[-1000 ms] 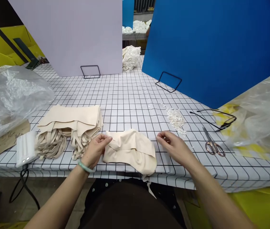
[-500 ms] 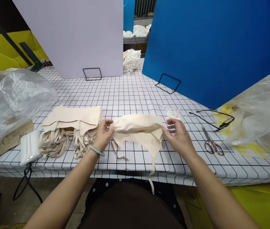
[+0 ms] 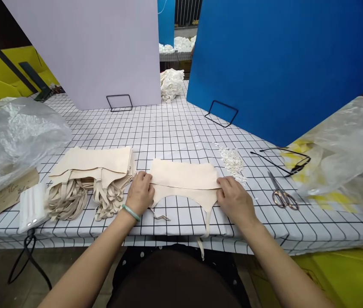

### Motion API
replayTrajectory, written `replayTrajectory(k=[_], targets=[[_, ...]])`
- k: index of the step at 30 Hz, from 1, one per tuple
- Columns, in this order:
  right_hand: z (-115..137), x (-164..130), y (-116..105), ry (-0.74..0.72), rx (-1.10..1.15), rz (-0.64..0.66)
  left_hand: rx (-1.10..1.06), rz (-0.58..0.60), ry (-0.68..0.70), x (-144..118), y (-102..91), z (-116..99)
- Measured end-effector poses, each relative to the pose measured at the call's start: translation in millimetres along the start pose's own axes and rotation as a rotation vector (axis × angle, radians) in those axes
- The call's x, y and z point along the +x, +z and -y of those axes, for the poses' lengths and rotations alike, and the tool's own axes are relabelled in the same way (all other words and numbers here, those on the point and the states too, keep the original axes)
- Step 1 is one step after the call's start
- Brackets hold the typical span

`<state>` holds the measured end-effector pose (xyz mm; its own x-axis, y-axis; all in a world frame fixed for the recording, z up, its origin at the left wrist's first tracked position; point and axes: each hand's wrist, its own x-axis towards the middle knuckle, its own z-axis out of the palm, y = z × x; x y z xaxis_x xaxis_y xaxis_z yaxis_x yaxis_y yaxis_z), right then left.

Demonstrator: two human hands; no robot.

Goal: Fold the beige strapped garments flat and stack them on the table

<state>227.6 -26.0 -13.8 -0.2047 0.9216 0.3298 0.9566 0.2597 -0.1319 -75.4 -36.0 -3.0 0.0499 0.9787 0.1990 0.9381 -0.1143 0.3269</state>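
Observation:
A beige strapped garment [image 3: 184, 182] lies flat and folded on the gridded table [image 3: 175, 132] in front of me. My left hand [image 3: 140, 194], with a green bangle on the wrist, presses on its left edge. At the garment's right edge my right hand [image 3: 234, 199] holds the fabric down. Thin straps trail off the front of the table. A stack of like beige garments [image 3: 93, 169] with looped straps sits just left of my left hand.
A pile of small white bits [image 3: 232, 160] lies right of the garment, with scissors [image 3: 282, 194] and black glasses [image 3: 284, 160] further right. Clear plastic bags [image 3: 14, 137] flank both sides. A white power bank [image 3: 33, 206] sits front left. Lilac and blue boards [image 3: 265, 60] stand behind.
The garment went from a crumpled lump, through being lifted and stretched between both hands, to lying flat and folded on the table. Both hands now rest on its side edges.

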Motion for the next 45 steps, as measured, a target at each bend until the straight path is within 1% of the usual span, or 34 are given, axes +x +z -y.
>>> replayTrajectory(k=[2,4,5,7,9,11,12,14,16,17,19,20,22,24,27,29,31,34,36,37,39,40,41,42,43,44,45], targets=[[-6.6,-4.2,-1.5,-0.052,0.054,0.009,0.048,0.035,-0.007,-2.2,-4.5,4.1],[-11.4,-5.6,-2.5,-0.079,0.152,0.035,0.027,0.061,-0.017,-2.8,-11.6,5.2],[-13.2,-3.9,-2.7,-0.059,0.209,0.032,0.0,0.058,-0.009,-1.5,-15.7,4.5],[-15.9,4.9,-2.3,0.048,0.287,-0.018,-0.05,0.019,0.024,4.5,-23.9,1.4],[-16.2,16.8,-3.0,0.158,0.283,-0.072,-0.08,-0.033,0.037,11.3,-31.6,-1.8],[-11.2,25.0,-6.7,0.177,0.257,-0.087,-0.111,-0.025,-0.006,11.3,-38.2,-3.4],[-5.7,26.1,-9.8,0.152,0.264,-0.092,-0.125,0.008,-0.044,6.8,-40.8,-3.9],[11.7,21.7,-17.0,0.055,0.337,-0.084,-0.136,0.102,-0.11,-11.0,-43.4,-5.5],[36.8,12.5,-22.2,-0.092,0.461,-0.046,-0.113,0.172,-0.129,-35.2,-42.0,-9.8],[51.1,7.8,-23.1,-0.177,0.526,-0.015,-0.098,0.179,-0.119,-46.6,-40.2,-12.6],[79.4,0.3,-21.0,-0.341,0.624,0.054,-0.077,0.139,-0.073,-62.8,-35.8,-17.4],[91.9,-2.6,-18.5,-0.401,0.651,0.082,-0.074,0.107,-0.051,-66.6,-33.9,-18.4],[111.6,-7.9,-12.7,-0.444,0.661,0.118,-0.07,0.063,-0.017,-66.7,-31.7,-16.8],[123.8,-14.5,-7.5,-0.418,0.623,0.137,-0.052,0.072,0.003,-61.4,-31.7,-11.4],[133.7,-25.9,-2.1,-0.389,0.528,0.14,-0.041,0.139,0.002,-55.8,-34.7,-3.5],[138.8,-31.8,0.6,-0.394,0.479,0.129,-0.117,0.195,-0.028,-57.1,-38.9,-2.4],[143.4,-35.2,2.4,-0.394,0.46,0.115,-0.289,0.294,-0.102,-61.3,-45.6,-4.5],[147.2,-39.1,1.4,-0.421,0.503,0.134,-0.66,0.544,-0.247,-68.5,-58.7,-9.3],[146.5,-43.6,-2.3,-0.444,0.571,0.17,-0.839,0.659,-0.318,-72.3,-65.7,-10.5],[145.3,-46.6,-4.8,-0.448,0.608,0.188,-0.882,0.692,-0.346,-73.9,-67.8,-10.2],[142.2,-53.1,-9.8,-0.447,0.663,0.209,-0.87,0.724,-0.38,-76.5,-68.9,-8.3],[140.6,-56.4,-11.7,-0.45,0.672,0.211,-0.822,0.705,-0.374,-77.4,-68.2,-7.0],[139.3,-59.4,-13.0,-0.462,0.669,0.211,-0.75,0.637,-0.347,-78.1,-66.8,-5.7],[138.4,-62.2,-13.4,-0.483,0.648,0.208,-0.663,0.521,-0.293,-78.5,-65.0,-4.3],[137.7,-64.6,-13.0,-0.511,0.611,0.201,-0.578,0.375,-0.212,-78.5,-62.7,-2.8],[137.3,-66.6,-12.0,-0.544,0.562,0.187,-0.515,0.231,-0.111,-78.2,-59.9,-1.3],[137.0,-68.1,-10.5,-0.581,0.51,0.162,-0.486,0.119,0.001,-77.8,-56.7,0.4]])
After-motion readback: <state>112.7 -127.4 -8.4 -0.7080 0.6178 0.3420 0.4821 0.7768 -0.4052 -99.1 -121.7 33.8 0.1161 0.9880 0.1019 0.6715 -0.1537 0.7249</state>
